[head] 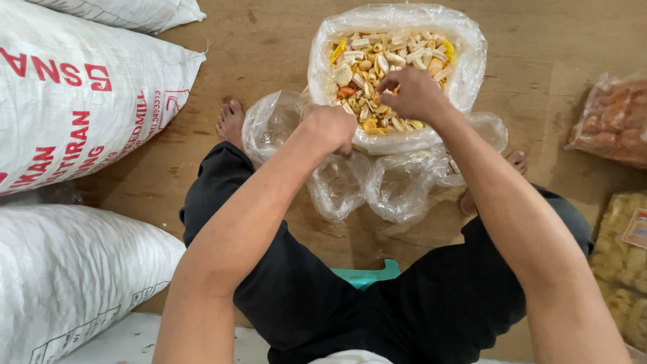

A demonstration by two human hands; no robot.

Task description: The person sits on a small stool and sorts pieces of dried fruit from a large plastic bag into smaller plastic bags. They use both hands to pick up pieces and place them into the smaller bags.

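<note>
- A seated person's right hand (412,93) is reaching into a large clear bag of mixed snack pieces (377,67) on the wooden floor (269,40), fingers pinched closed on pieces.
- The left hand (331,127) is closing in a fist on a small clear bag (273,121) just beside it — seemingly mid-portioning; the next move calls for holding that bag's mouth open.

Brown wooden floor (283,40); white sacks (67,101), snack bag (397,74), clear bags (377,182) on it.
</note>
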